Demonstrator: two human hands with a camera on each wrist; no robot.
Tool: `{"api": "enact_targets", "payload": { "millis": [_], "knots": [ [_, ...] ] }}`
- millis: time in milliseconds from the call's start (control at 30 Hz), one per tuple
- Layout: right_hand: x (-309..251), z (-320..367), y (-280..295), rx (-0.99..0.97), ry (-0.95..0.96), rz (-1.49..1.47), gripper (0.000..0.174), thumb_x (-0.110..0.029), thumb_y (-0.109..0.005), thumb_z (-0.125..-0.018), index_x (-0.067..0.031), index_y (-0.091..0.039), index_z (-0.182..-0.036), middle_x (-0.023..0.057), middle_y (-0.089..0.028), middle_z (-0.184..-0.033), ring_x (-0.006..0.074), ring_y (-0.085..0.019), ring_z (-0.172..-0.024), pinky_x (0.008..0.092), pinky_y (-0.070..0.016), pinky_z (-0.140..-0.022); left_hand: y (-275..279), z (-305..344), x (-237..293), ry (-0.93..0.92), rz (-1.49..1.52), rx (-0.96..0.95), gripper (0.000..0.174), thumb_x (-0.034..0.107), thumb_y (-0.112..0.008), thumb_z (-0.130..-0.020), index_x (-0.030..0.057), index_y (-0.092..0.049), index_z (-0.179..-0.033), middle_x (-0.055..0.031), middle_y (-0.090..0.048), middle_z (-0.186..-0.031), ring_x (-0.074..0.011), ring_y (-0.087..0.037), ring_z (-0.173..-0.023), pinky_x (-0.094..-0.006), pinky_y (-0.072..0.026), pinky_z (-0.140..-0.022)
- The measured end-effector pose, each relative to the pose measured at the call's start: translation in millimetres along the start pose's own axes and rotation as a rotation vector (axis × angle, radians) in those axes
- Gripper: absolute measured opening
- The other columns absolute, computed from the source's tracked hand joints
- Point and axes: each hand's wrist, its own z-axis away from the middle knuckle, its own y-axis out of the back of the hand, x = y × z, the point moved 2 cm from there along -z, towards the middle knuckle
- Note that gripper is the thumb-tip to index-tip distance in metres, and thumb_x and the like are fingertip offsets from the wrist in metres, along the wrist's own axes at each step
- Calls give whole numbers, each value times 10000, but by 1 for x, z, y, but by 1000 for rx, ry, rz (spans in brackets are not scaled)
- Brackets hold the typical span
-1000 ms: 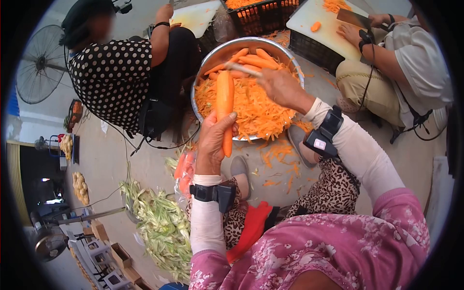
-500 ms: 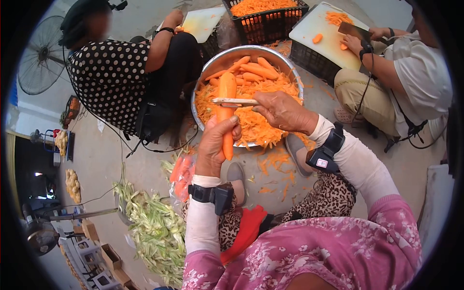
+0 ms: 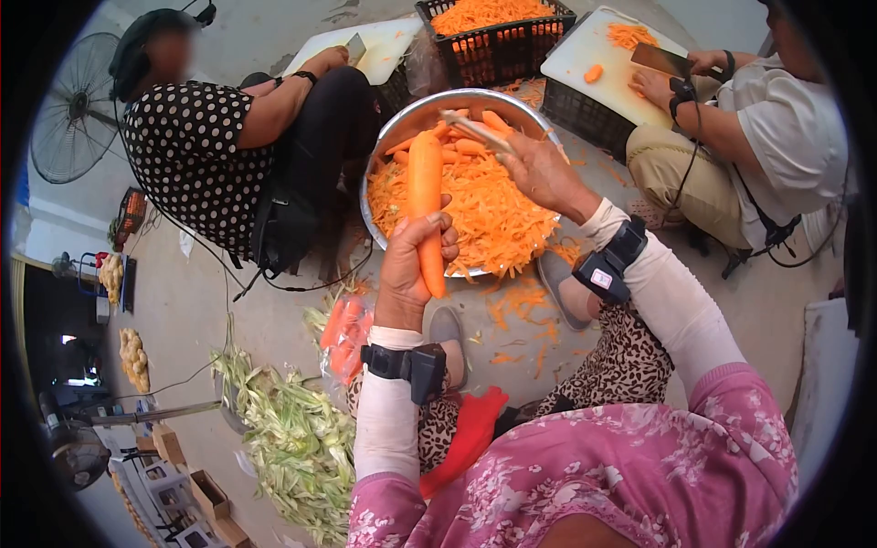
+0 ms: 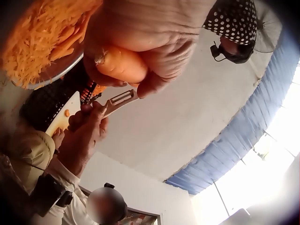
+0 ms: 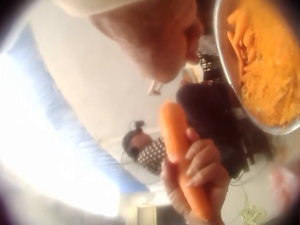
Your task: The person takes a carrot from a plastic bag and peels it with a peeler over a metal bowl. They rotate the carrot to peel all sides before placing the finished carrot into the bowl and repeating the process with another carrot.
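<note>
My left hand grips a large carrot round its lower part, its thick end pointing up over the near left side of the metal bowl. To the right, my right hand holds a peeler by its handle, with the head up beside the carrot's top. In the left wrist view the peeler has a slotted head, and the carrot's stem end faces the camera. Orange shreds and several whole carrots lie in the bowl.
Two people sit at white boards on crates, left and right, with knives. A black crate of shreds stands behind the bowl. Bagged carrots and pale green husks lie on the floor at left.
The peeler was across the carrot half a second ago; my right hand has lifted it up and right, off the carrot. My left hand still grips the carrot.
</note>
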Motion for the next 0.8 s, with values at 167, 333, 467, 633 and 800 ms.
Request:
{"api": "enact_targets", "payload": {
  "millis": [167,333,467,633,800],
  "knots": [
    [-52,17,1,-122,280,-124,164,-176,-542,-891,-23,-491,-864,189,-548,-719,394,-552,-673,438,-429,-581,-6,-2,-2,47,45,2,369,78,-595,-836,-43,-466,-1160,-63,-493,-814,-130,-453,-660,-226,-406,-534],
    [-51,18,-2,-130,236,-85,148,-156,-542,-879,-26,-476,-855,196,-537,-705,415,-544,-666,469,-422,-570,-4,3,-1,24,-76,18,327,75,-612,-823,-30,-493,-1108,-45,-497,-753,-122,-466,-620,-225,-398,-505],
    [11,-2,-7,-39,55,69,152,-158,-528,-884,-17,-489,-845,199,-551,-716,426,-540,-664,489,-411,-580,-11,10,-1,-4,-300,-52,414,86,-615,-815,-56,-460,-1171,-44,-475,-758,-116,-441,-624,-216,-388,-499],
    [21,-8,-1,-22,-85,142,170,-168,-524,-891,-3,-512,-854,206,-567,-736,421,-546,-670,474,-421,-597,-16,9,3,-14,-260,-61,439,91,-619,-809,-59,-438,-1179,-34,-439,-745,-112,-423,-626,-204,-366,-492],
    [-30,11,5,-34,130,-67,184,-179,-537,-894,-8,-490,-847,206,-539,-719,409,-544,-677,450,-419,-585,-8,7,3,26,-28,-60,391,90,-586,-838,-48,-434,-1171,-53,-432,-767,-114,-399,-613,-204,-362,-484]
  ]
}}
